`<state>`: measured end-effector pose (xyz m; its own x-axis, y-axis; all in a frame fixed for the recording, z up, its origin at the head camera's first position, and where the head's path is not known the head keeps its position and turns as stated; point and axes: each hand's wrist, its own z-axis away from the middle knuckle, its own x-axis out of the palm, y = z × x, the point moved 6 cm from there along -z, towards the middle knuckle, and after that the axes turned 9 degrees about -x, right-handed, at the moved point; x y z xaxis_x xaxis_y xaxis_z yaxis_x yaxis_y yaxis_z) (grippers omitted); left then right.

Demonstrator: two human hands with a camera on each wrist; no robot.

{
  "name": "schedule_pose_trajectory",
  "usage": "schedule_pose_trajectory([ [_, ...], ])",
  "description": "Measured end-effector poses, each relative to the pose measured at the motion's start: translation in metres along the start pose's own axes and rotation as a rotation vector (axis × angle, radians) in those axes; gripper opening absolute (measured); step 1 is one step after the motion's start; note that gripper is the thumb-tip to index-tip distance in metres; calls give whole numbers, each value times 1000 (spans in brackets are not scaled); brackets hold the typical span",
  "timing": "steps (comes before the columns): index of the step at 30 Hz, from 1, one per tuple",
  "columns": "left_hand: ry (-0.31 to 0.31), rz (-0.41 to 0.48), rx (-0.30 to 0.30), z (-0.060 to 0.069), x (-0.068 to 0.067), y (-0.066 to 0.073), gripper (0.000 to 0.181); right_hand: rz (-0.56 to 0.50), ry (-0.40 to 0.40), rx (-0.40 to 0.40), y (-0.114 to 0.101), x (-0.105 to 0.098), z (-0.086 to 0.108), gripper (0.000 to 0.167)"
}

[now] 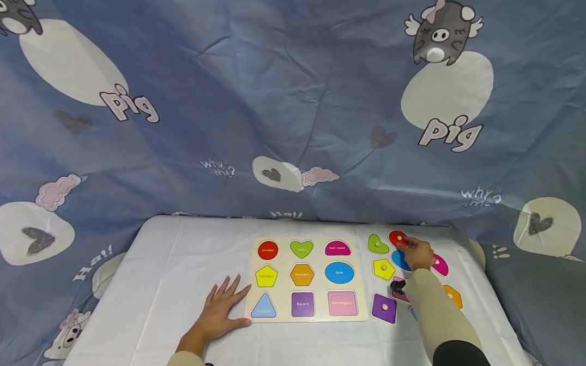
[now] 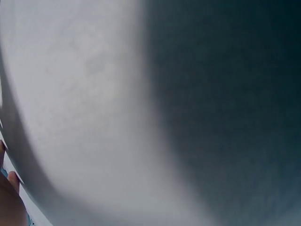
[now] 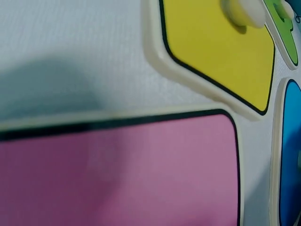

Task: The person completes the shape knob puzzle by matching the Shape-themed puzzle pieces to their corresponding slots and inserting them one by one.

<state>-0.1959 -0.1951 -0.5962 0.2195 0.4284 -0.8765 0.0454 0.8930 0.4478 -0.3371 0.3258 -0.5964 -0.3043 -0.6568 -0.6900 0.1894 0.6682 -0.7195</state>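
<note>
On the white cloth lies a pale board (image 1: pixel 323 321) with printed coloured shapes. My left hand (image 1: pixel 217 314) rests flat with fingers spread, thumb and index fingertip at the board's left edge; in the left wrist view only a bit of this hand (image 2: pixel 11 202) shows. To the right of the board, my right hand (image 1: pixel 418 254) pinches the red circle piece (image 1: pixel 395 236) at its knob. Just below that lies the blue oval piece (image 1: pixel 398 260), partly under the hand. The right wrist view shows the pink rectangle piece (image 3: pixel 141 174) and yellow pentagon piece (image 3: pixel 216 52), not the hand.
Around the right arm lie a green heart piece (image 1: pixel 377 245), a purple square piece (image 1: pixel 384 315), a magenta half-round piece (image 1: pixel 441 265) and an orange piece (image 1: pixel 454 296). A light blue piece is mostly hidden by the sleeve. Blue patterned fabric (image 1: pixel 280 112) hangs behind the table.
</note>
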Motion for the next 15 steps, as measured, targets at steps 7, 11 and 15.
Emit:
schedule_pose_trajectory([
  [7,-6,-21,-9,1,0,0,83,-26,1,65,-1,-1,3,33],
  [11,11,-18,-7,1,-2,2,76,-39,12,83,0,0,2,30],
  [15,29,-25,-14,0,-3,1,74,-49,8,73,0,1,0,30],
])
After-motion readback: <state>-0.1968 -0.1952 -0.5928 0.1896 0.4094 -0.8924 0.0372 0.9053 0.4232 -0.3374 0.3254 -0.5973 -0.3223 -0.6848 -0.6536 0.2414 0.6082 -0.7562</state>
